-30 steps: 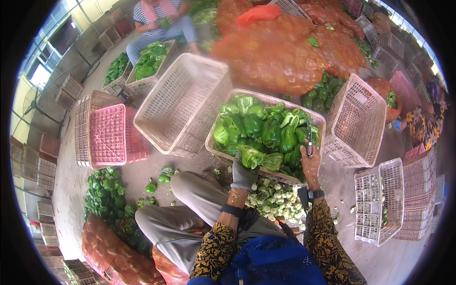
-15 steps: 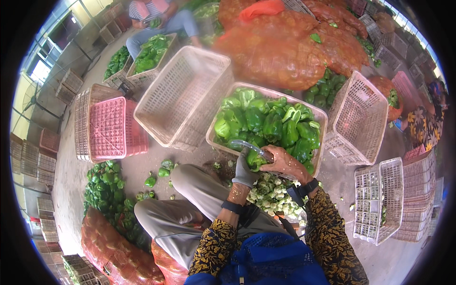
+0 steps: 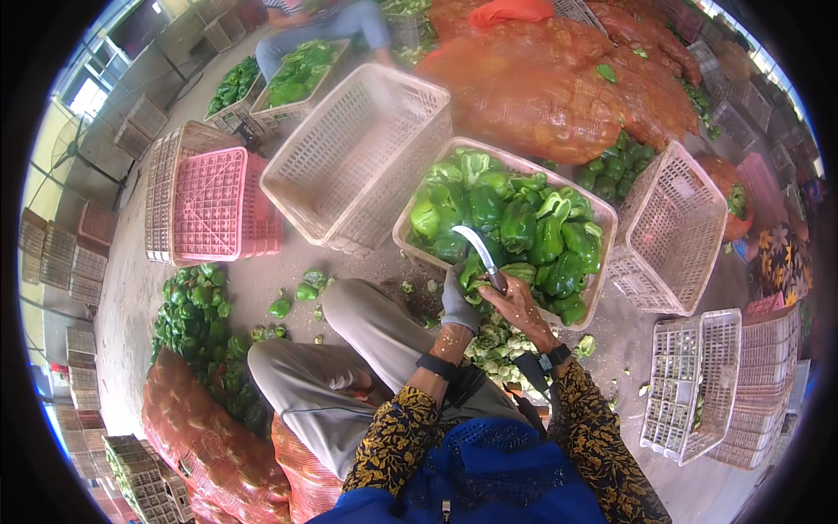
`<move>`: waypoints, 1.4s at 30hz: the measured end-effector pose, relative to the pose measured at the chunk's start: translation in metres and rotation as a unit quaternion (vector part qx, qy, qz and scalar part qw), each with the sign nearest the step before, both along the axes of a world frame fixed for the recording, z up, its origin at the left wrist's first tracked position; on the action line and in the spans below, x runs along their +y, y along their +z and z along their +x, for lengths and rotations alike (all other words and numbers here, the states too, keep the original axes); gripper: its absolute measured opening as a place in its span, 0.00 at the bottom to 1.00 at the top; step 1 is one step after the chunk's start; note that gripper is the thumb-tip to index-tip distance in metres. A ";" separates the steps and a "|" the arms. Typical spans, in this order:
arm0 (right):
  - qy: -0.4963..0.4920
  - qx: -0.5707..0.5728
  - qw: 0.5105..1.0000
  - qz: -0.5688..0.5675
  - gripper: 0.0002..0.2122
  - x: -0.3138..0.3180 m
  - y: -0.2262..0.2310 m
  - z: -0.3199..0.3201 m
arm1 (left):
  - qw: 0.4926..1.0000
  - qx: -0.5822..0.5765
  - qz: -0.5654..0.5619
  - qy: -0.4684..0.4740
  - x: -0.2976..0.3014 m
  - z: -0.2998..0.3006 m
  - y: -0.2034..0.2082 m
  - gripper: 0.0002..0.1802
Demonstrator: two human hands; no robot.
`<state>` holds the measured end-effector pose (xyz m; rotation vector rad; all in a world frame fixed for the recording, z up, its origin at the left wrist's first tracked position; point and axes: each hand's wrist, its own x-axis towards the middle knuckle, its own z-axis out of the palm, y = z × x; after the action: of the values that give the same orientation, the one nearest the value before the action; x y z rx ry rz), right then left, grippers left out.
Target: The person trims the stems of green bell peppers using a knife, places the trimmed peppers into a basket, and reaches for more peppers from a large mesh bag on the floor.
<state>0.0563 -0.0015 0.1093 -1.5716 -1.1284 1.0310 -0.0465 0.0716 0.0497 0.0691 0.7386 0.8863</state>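
Crate (image 3: 605,253) of slotted, pale plastic, rectangular with a rounded rim, is filled with glossy green peppers (image 3: 524,223), their skins lobed and ribbed. Over its near edge, the left hand (image 3: 457,307), in a grey glove, is curled around a green pepper (image 3: 471,281), which the fingers partly hide. Just beside it, the bare right hand (image 3: 517,306) is wrapped around the dark handle of a knife (image 3: 484,255), whose shiny, hooked metal blade points up over the crate's contents. Both forearms wear black sleeves (image 3: 397,432) with a gold leaf pattern.

Just left of the filled crate, a deeper off-white crate (image 3: 349,166) shows its lattice walls and bottom; farther left, a pink crate (image 3: 209,205) lies tipped, its grid base outward. To the right of the filled crate leans another pale crate (image 3: 670,229) with perforated sides. Behind it bulge orange-red mesh sacks (image 3: 532,87), the netting stretched tight. On its near side, crumbly whitish-green trimmings (image 3: 496,348) are heaped on the floor. Well to the left and nearer than the crate, loose peppers (image 3: 194,306) lie in a pile against a red mesh sack (image 3: 214,437).
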 end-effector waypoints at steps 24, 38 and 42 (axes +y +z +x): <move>0.147 0.014 0.988 -0.052 0.24 -0.002 0.014 0.029 | 0.988 -0.027 -0.046 -0.142 0.003 0.002 -0.013 0.16; -0.007 -0.132 0.991 0.029 0.19 0.007 -0.013 0.004 | 0.998 0.015 -0.052 -0.027 0.002 0.006 -0.030 0.16; 0.001 -0.084 0.995 0.049 0.17 0.008 -0.025 0.011 | 0.998 0.019 -0.011 -0.058 0.002 0.005 -0.043 0.16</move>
<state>0.0673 0.0068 0.0848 -1.6017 -1.2755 0.8439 -0.0415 0.0731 0.0062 0.1095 0.7717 0.7679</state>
